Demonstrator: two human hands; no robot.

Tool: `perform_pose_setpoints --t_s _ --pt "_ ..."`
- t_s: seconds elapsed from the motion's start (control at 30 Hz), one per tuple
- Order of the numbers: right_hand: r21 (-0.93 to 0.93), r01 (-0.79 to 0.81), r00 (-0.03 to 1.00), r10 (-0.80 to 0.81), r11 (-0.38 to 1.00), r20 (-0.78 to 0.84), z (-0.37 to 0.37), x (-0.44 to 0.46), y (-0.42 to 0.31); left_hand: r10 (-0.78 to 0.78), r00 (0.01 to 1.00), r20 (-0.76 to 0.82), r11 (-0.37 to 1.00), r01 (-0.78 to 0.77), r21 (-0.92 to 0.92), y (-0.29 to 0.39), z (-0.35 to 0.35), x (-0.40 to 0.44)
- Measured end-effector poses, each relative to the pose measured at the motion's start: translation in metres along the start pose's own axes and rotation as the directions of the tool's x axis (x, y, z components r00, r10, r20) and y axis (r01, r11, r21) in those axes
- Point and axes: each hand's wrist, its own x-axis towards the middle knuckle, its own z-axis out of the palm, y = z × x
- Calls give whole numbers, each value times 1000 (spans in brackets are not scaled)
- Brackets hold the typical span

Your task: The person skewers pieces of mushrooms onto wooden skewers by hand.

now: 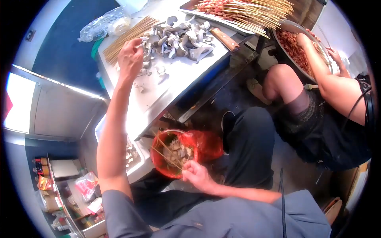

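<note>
My left hand (131, 57) reaches to the near-left edge of a pile of grey mushrooms (178, 39) on the white table (174, 85). Its fingers are pinched together, and what they hold is too small to make out. Beside it lies a bundle of bare wooden skewers (115, 47). Lower down, my right hand (194, 174) is closed on thin wooden skewers (162, 142), which slant up and left over a red-lined bucket (158, 162). Pale cut pieces (178, 152) lie inside the bucket.
A knife's wooden handle (224, 39) sits right of the mushrooms. Behind is a tray (242, 27) of skewered meat. At right, a seated co-worker's hands and arms (321, 71) are over a large bowl of meat (293, 49). A white container (137, 158) stands left of the bucket.
</note>
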Motion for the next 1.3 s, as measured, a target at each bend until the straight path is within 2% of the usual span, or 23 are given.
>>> perform_pose_setpoints --t_s 0.03,0.1,0.13,0.17,0.23,0.27,0.3,0.37,0.4,0.5,0.57,0.63,0.67,0.77,0.9,0.97,1.03,1.1,1.23,1.3 --pt "1 -3 1000 3 1000 -3 0 -1 -3 -1 1000 3 1000 1 -2 -2 7 8" --pt "31 -18 1000 17 999 16 0 -2 -7 91 996 5 996 -91 23 -11 23 25" --pt "14 -18 1000 18 1000 22 0 -2 -8 48 992 113 998 -53 38 -15 26 33" --pt "17 -19 1000 19 1000 18 -1 -1 -7 50 992 117 998 -54 35 -15 28 33" --pt "64 1 1000 -3 998 18 -2 -1 -7 -85 971 223 976 127 -177 -14 32 34" --pt "67 1 1000 -2 998 15 -2 0 -7 -106 953 284 984 142 -110 -12 26 33" --pt "76 -1 1000 0 997 15 -3 0 -8 -105 953 286 984 142 -110 -11 21 29" --pt "88 -7 1000 5 996 19 -3 0 -7 -164 948 273 944 232 -236 -11 10 19" --pt "94 -3 1000 0 996 23 -4 -1 -7 -141 961 236 944 203 -260 -12 2 13" --pt "81 -16 999 13 997 34 -4 -2 -5 -217 967 137 951 241 -194 -5 -25 -11" --pt "62 -29 999 27 998 38 -4 -3 -5 -337 922 193 862 384 -330 -2 -39 -28" --pt "76 -23 999 21 997 35 -3 -4 -5 -309 931 193 827 364 -430 -2 -49 -47" --pt "57 -24 999 22 998 32 -3 -4 -4 -313 924 218 764 381 -520 3 -54 -56" --pt "104 4 1000 -7 995 22 -3 -5 -7 -364 875 320 603 483 -634 8 -68 -87" --pt "185 67 997 -73 980 23 -8 -6 -9 -475 800 367 357 556 -750 31 -83 -131" --pt "178 85 996 -91 980 26 -10 -8 -14 -490 776 396 305 579 -756 42 -91 -154" --pt "258 105 992 -120 960 41 -12 -8 -14 -546 735 401 273 609 -745 60 -99 -175" --pt "282 68 994 -91 957 68 -10 -11 -18 -564 727 392 249 602 -759 65 -102 -199" --pt "184 135 986 -149 974 68 -8 -9 -5 -577 695 428 95 578 -810 82 -111 -227" --pt "149 121 989 -133 981 72 -7 -9 -3 -530 748 399 56 500 -864 87 -112 -237"
